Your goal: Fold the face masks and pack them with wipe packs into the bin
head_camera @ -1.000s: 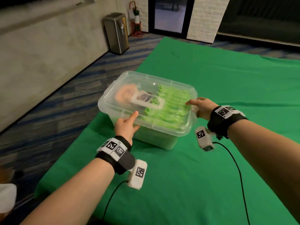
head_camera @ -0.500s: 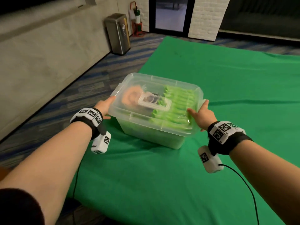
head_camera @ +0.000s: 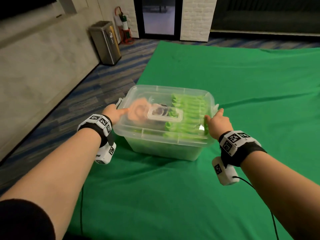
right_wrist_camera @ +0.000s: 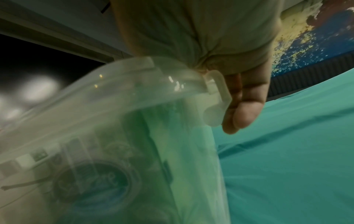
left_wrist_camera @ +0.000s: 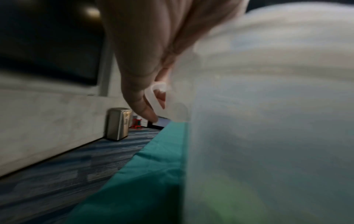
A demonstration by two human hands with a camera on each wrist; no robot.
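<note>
Lidded clear bin (head_camera: 161, 149), packed

Green cloth (head_camera: 242, 101) covers the work surface, lightly creased; one lidded translucent bin (head_camera: 161, 149) stands directly on it near its left edge.

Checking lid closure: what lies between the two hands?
In the head view, the lidded bin lies between the left hand and right hand, one at each end.

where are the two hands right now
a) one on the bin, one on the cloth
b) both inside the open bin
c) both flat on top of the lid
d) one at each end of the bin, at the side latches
d: the left hand is at the left end latch of the lidded bin and the right hand at the right end latch.
</note>
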